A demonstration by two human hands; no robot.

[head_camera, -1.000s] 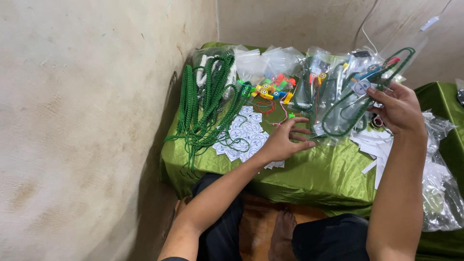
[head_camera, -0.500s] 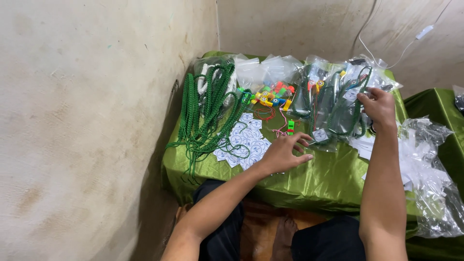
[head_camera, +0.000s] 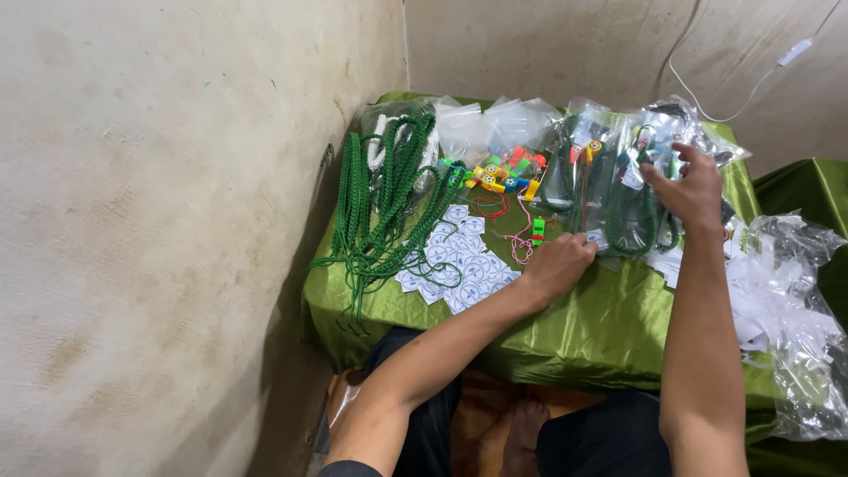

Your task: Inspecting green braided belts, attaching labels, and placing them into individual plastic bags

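My right hand rests on a clear plastic packet that holds a green cord, pressing it down among other filled packets at the back of the green-covered table. My left hand lies on the cloth with fingers curled, beside a small green whistle on a pink string. Round white stickers are spread just left of that hand. A bundle of green braided cords lies at the table's left end.
Small colourful whistles and empty clear bags sit at the back. Crumpled clear plastic and white paper pile up at the right. A bare wall runs along the left, and a white cable hangs on the far wall.
My right hand has lowered the packet with the green cord from the air onto the pile of packets. My left hand has shifted slightly right across the cloth.
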